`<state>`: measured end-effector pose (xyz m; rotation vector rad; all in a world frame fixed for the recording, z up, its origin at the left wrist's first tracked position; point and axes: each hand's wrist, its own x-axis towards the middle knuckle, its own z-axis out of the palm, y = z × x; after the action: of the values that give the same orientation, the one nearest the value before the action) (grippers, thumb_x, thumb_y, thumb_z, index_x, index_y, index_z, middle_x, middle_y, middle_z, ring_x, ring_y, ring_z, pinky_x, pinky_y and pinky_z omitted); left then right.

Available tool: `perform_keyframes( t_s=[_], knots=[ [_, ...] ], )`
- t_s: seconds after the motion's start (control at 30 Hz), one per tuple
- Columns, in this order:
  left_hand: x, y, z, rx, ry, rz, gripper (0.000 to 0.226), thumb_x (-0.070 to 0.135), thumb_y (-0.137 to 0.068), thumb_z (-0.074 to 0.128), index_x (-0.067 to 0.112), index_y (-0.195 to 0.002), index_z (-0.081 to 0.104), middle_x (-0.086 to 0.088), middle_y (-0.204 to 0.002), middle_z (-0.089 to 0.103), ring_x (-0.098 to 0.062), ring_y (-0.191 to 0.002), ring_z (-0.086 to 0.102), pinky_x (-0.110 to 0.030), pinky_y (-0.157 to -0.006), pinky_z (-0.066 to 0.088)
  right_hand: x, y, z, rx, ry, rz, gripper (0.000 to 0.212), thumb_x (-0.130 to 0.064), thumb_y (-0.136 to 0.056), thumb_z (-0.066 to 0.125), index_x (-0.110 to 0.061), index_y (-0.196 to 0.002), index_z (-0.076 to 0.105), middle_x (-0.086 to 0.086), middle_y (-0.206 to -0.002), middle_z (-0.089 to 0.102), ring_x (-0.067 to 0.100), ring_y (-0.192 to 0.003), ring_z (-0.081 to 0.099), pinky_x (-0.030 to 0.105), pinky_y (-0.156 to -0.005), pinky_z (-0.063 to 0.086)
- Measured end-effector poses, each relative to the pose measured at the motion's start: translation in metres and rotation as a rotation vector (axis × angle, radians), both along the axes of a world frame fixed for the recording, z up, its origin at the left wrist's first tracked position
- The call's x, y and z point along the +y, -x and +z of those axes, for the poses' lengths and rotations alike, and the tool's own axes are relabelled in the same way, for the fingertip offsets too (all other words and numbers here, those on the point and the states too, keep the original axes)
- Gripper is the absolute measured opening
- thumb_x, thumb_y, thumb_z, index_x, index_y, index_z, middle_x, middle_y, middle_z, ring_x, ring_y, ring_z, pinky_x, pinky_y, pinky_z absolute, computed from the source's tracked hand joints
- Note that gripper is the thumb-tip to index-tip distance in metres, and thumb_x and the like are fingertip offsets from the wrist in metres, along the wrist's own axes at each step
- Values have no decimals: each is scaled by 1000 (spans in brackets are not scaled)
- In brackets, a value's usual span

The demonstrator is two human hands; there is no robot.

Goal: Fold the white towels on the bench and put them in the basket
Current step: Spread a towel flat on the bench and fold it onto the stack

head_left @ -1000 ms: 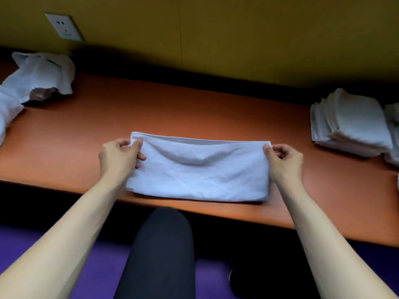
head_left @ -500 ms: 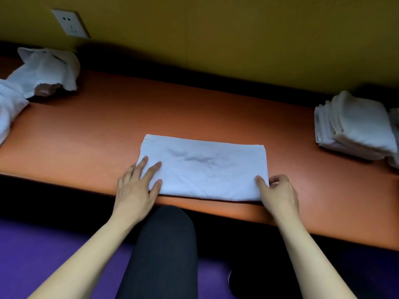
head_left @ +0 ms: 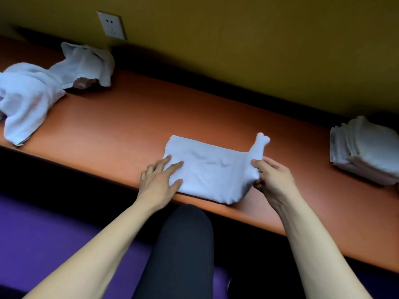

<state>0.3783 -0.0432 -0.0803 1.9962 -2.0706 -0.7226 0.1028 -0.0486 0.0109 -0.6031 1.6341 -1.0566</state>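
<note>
A white towel (head_left: pixel 212 170), folded into a strip, lies near the front edge of the orange bench (head_left: pixel 133 117). My left hand (head_left: pixel 158 180) rests flat on the towel's left end with the fingers spread. My right hand (head_left: pixel 273 178) pinches the towel's right end and holds it lifted off the bench, so a corner sticks up. A stack of folded white towels (head_left: pixel 364 149) sits at the far right. Unfolded white towels (head_left: pixel 32 93) lie heaped at the left end. No basket is in view.
A yellow wall with a power socket (head_left: pixel 111 25) runs behind the bench. My dark-clothed knee (head_left: pixel 183 244) is below the bench's front edge, over a purple floor (head_left: pixel 43 229). Bare bench surface lies between the heap and the towel.
The towel was laid flat, both hands moving to its near edge. Since then my right hand has gripped the right end and raised it. My left hand stays pressed on the left end.
</note>
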Motion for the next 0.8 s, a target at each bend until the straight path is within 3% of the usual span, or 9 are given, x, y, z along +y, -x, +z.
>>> perform_keyframes(
  t_s=[0.1,0.2,0.37,0.47,0.5,0.57,0.63,0.7,0.8],
  knots=[
    [-3,-9,0,56,-18,-7,52,40,-101,50,48,-150,37,17,-165,21,-22,-137,29,-35,-112,21,-16,-53,9,76,54,72,10,-3,-90,64,-7,-96,72,-2,-49,52,13,-36,41,20,-41,35],
    [-8,-22,0,229,-48,14,52,28,-102,50,41,-151,38,19,-160,31,-20,-136,32,-31,-114,21,-25,-103,13,17,60,104,15,-3,-90,63,-8,-103,71,9,-60,55,11,-35,45,17,-41,39],
    [-15,-39,-1,613,-110,193,39,17,-105,45,29,-140,55,11,-141,57,-8,-133,47,-16,-109,32,-33,-157,-18,211,62,314,30,-27,-77,63,-24,-106,70,4,-80,73,24,-74,70,40,-80,59],
    [-18,-40,3,890,-135,414,28,19,-106,43,19,-127,61,-2,-135,64,-14,-124,59,-27,-110,43,-26,-171,-35,293,3,498,41,-32,-88,67,-23,-127,64,3,-110,70,22,-101,68,34,-97,53],
    [-19,-40,4,939,-160,453,26,19,-107,41,16,-125,60,-7,-134,63,-16,-120,61,-28,-109,45,-22,-169,-38,295,-5,518,41,-30,-91,65,-23,-132,62,-2,-108,68,17,-99,66,26,-94,50],
    [-22,-40,4,906,-173,493,26,34,-106,41,23,-120,61,-5,-129,65,-17,-118,62,-37,-109,46,-18,-154,-41,285,37,434,31,-21,-94,59,-25,-124,67,-9,-90,62,7,-75,60,11,-70,44],
    [-18,-39,8,673,-172,458,42,56,-94,38,30,-118,61,0,-125,66,-20,-119,60,-44,-109,44,-11,-128,-46,355,61,291,25,-15,-92,56,-26,-109,70,-9,-80,59,6,-62,53,12,-56,39],
    [-10,-33,11,462,-142,423,58,62,-91,37,22,-126,60,-3,-126,63,-25,-120,55,-43,-107,42,0,-101,-52,480,56,158,18,-17,-89,57,-26,-101,65,-7,-82,61,12,-72,59,24,-65,46],
    [-3,-19,12,383,-137,401,56,56,-93,55,17,-133,55,-5,-127,59,-26,-120,54,-45,-106,43,14,-74,-64,528,-37,106,19,-26,-89,61,-23,-106,53,-2,-95,63,22,-92,62,32,-78,48]
  ],
)
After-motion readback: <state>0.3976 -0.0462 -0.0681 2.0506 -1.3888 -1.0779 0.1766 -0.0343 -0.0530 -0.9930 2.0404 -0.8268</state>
